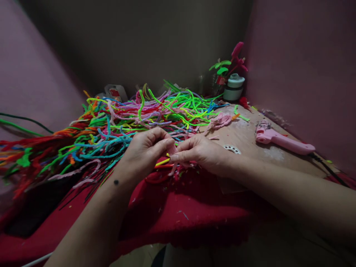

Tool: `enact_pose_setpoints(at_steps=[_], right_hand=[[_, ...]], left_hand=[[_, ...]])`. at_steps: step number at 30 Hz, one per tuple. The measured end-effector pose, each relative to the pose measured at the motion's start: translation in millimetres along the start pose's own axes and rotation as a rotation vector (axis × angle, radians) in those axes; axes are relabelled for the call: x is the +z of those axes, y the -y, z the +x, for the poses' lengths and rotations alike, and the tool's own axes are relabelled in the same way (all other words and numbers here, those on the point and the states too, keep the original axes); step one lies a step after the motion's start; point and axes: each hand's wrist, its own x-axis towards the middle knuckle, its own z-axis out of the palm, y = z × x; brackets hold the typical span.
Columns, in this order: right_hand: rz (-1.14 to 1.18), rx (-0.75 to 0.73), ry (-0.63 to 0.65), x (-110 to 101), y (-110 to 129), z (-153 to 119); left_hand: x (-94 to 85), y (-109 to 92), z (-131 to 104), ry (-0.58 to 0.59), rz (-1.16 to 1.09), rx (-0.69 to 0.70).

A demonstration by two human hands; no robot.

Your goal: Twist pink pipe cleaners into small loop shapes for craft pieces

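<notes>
My left hand and my right hand meet near the front of the table, thumbs and fingertips pinched together. Between them shows a short bit of pink pipe cleaner, gripped from both sides. Just below the fingertips lies a yellow piece, with an orange-red handle-like loop under it. A large heap of coloured pipe cleaners spreads behind and to the left of my hands. Folded pink pipe cleaners rest on the board beyond my right hand.
A pink hot glue gun with a black cord lies at the right on the brown board. White perforated disc beside my right wrist. Pale jar and fuzzy flowers stand behind. Red cloth covers the front; a dark flat object lies left.
</notes>
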Motion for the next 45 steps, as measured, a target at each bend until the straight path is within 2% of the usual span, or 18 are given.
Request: enact_pose_setpoints(at_steps=[4,7,10,12,14,24,29,34,38,40,42,45], right_hand=[[0.027,0.043,0.105,-4.4,-5.4,2.3],[0.031,0.068,0.075,-3.7,-4.6,2.8],[0.053,0.041,0.004,-1.7,-1.9,3.1],[0.051,0.003,-0.024,-1.5,-1.4,3.6],[0.044,-0.037,-0.052,-2.2,-2.1,4.4],[0.053,-0.033,-0.117,-3.0,-2.5,5.4],[0.057,-0.026,-0.141,-2.0,-1.1,4.6],[0.050,-0.012,-0.137,-0.9,-3.0,5.2],[0.124,-0.020,-0.055,-1.3,-7.5,7.3],[0.159,-0.043,-0.060,-1.6,-7.8,8.2],[0.192,-0.068,-0.112,-2.0,-6.0,8.9],[0.245,-0.097,-0.230,-3.2,-2.4,10.1]], left_hand=[[-1.4,2.6,-0.1,0.025,0.279,0.156],[0.7,2.0,0.1,-0.029,0.310,0.162],[2.8,-0.1,0.9,-0.042,0.070,0.006],[2.6,-0.5,1.2,0.010,-0.145,-0.134],[1.7,0.5,1.2,0.062,-0.299,-0.211],[4.8,6.4,2.9,0.113,-0.514,-0.225],[5.4,6.8,2.6,0.029,-0.392,-0.177],[9.0,2.8,0.7,0.017,-0.291,-0.124],[14.8,-0.2,0.1,-0.188,-0.035,0.008],[15.3,-0.6,0.5,-0.252,0.028,0.041],[13.2,-0.6,1.2,-0.194,-0.050,-0.027],[8.1,-0.7,2.5,0.016,-0.205,-0.193]])
